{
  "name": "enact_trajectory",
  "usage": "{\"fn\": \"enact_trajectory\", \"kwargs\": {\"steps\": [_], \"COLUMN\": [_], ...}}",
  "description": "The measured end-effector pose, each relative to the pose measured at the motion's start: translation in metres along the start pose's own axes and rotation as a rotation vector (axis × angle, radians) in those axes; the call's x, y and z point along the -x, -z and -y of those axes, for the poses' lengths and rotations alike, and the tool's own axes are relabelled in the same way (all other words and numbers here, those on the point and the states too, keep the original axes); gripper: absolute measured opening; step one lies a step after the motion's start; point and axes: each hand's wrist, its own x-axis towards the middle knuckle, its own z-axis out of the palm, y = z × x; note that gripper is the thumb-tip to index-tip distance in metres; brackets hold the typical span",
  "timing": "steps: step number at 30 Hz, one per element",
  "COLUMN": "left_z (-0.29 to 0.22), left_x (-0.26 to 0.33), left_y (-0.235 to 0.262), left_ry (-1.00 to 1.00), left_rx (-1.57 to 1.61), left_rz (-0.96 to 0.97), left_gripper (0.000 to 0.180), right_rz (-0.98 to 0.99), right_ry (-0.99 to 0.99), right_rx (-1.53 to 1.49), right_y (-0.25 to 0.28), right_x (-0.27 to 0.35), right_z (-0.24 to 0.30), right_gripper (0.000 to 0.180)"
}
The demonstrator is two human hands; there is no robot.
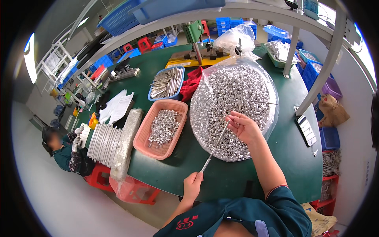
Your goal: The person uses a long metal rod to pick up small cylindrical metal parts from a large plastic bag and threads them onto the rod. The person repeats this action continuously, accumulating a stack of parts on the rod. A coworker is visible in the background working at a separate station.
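Green worktop [292, 166], edges bowed by the lens, fills most of the view; white shelf [272, 15] runs across above it with blue baskets [122, 16] on top. Pale wall [361, 130] on the right, blue crates [229, 24] and red stools [144, 44] in the back. Co-worker [63, 152] seated far left, wearing gloves, next to a row of pale rods [103, 144] and a bubble-wrapped bundle [125, 146]. On the worktop: big heap of small metal pieces [241, 93] in clear plastic, pink basket [169, 106] with more of the same kind left of it, blue tray [182, 77] of slim metal parts behind that, red cloth [192, 83] between tray and heap, green press [194, 32] on a yellow base at the back. Thin metal rod [213, 151] is held over the near left part of the heap, long axis diagonal, near end low left by the body, far end pointing up and right, away from the person. Left hand [193, 185] is curled closed around the near end. Right hand [241, 126] is half open at the far end, thumb and fingers bent close to the tip; too small in view to tell whether they pinch it
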Motion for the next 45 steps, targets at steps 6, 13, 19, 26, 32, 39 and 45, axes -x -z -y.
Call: {"fn": "enact_trajectory", "kwargs": {"steps": [6,13,19,26,32,39,45], "left_z": [0.000,0.000,-0.001,-0.001,0.000,0.005,-0.001], "left_x": [0.000,0.001,0.002,0.002,0.001,0.000,0.001], "left_y": [0.000,-0.001,-0.001,-0.001,-0.001,-0.001,-0.002], "left_ry": [-0.028,-0.035,-0.027,-0.050,-0.048,-0.078,-0.093], "left_rx": [-0.026,-0.017,-0.009,-0.017,-0.006,-0.016,-0.046], "left_rz": [0.010,0.010,0.000,0.002,0.006,0.010,0.018], "left_gripper": [0.033,0.033,0.033,0.033,0.034,0.035,0.034], "right_rz": [-0.054,-0.081,-0.028,0.108,0.063,0.035,-0.051], "right_ry": [-0.067,-0.057,-0.045,-0.071,-0.110,-0.105,0.069], "right_rx": [-0.124,-0.147,-0.040,0.062,0.092,0.182,0.637], "right_y": [0.007,-0.005,-0.010,0.008,0.004,-0.002,-0.005], "right_x": [-0.005,0.000,0.004,-0.003,-0.001,0.003,0.007], "right_z": [-0.004,-0.005,0.001,-0.003,-0.003,0.002,0.008], "right_gripper": [0.033,0.031,0.022,0.015,0.017,0.020,0.024]}}
